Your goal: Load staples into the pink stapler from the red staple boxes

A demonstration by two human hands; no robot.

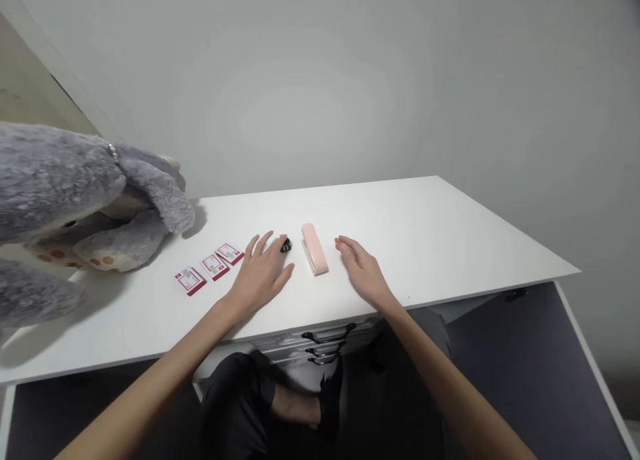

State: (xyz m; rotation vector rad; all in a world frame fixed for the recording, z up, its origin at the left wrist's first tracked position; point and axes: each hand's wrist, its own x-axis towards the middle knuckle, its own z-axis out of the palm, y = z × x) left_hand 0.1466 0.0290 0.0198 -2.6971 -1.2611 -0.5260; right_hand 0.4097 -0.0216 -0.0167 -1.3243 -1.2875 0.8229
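A pink stapler point(315, 249) lies on the white desk between my two hands, slanting slightly, touched by neither. My left hand point(261, 273) rests on the desk to its left, with fingers spread and thumb apart. At the tip of its index finger is a small black object point(285, 245), partly hidden; its kind is too small to make out. To the right of the stapler, my right hand point(364, 271) lies on its side with fingers extended and slightly curved, nothing visible in it. Three small white-and-red boxes point(215, 267) lie in a slanting row left of my left hand.
A large grey plush toy point(115, 200) sits on the left end of the desk point(400, 233). A plain wall stands behind. Below the front edge are drawers with black handles point(325, 350) and my legs. An open dark panel point(530, 360) is at the lower right.
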